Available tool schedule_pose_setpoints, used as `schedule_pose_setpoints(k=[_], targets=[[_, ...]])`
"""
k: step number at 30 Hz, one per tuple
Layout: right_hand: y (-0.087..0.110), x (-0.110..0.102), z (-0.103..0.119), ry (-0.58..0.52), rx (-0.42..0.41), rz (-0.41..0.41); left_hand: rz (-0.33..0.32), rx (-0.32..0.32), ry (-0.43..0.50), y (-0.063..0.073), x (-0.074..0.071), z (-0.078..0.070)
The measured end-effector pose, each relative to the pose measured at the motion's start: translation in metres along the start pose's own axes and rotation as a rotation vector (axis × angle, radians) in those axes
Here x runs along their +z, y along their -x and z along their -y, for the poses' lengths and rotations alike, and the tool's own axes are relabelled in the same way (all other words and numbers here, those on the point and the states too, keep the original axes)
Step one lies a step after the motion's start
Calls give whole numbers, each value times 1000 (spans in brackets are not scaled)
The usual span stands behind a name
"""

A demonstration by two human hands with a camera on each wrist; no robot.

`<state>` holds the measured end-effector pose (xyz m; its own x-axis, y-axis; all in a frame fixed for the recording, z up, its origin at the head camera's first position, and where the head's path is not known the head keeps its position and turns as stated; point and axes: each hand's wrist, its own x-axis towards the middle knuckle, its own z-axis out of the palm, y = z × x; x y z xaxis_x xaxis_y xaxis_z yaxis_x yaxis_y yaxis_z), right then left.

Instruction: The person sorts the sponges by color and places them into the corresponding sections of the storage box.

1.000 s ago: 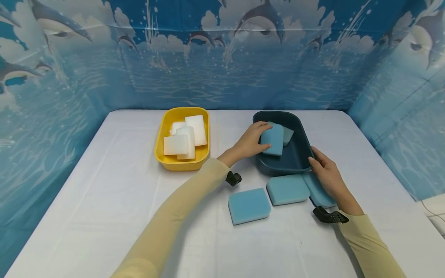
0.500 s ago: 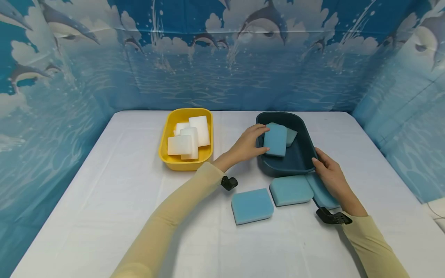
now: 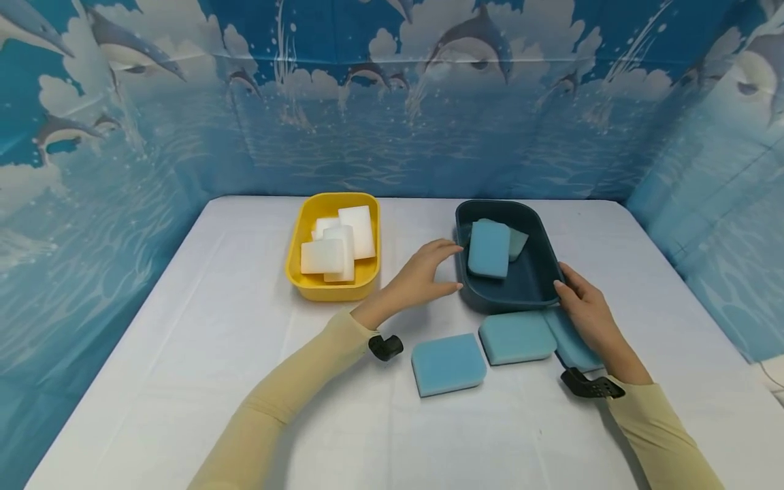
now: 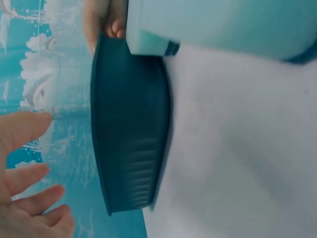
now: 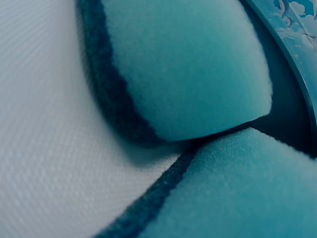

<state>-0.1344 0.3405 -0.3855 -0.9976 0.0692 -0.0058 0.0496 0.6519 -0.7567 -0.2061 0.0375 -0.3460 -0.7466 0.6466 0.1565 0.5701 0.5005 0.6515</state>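
Observation:
My left hand (image 3: 422, 275) is spread and empty, its fingertips just left of a dark blue plastic basin (image 3: 545, 272). In the left wrist view, the loosely bent fingers (image 4: 29, 178) stand apart from the basin's ribbed wall. Inside the basin one blue sponge (image 3: 488, 248) lies over another, paler sponge (image 3: 518, 243). My right hand (image 3: 588, 306) grips the basin's near right rim, with the thumb on top of it. Below that hand a blue sponge (image 3: 572, 340) lies partly hidden. The right wrist view is filled by two dark-backed sponges close up, one of them an upper sponge (image 5: 193, 69).
Two more blue sponges, a left sponge (image 3: 448, 365) and a middle sponge (image 3: 517, 337), lie in front of the basin on the white-covered table (image 3: 202, 327). A yellow basin (image 3: 333, 292) with several white sponges (image 3: 321, 256) stands at left. A dolphin-print curtain (image 3: 392, 150) rises behind.
My left hand has let go of the blue sponge, leaving it in the dark basin, and has drawn back left out of it. The right hand keeps its grip on the rim.

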Motion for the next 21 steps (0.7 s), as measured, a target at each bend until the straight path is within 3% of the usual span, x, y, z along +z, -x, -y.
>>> schedule_pose_setpoints(k=[21], targets=[[-2,1,-3,-7,5,3,112,-12,23,49,1,-12]])
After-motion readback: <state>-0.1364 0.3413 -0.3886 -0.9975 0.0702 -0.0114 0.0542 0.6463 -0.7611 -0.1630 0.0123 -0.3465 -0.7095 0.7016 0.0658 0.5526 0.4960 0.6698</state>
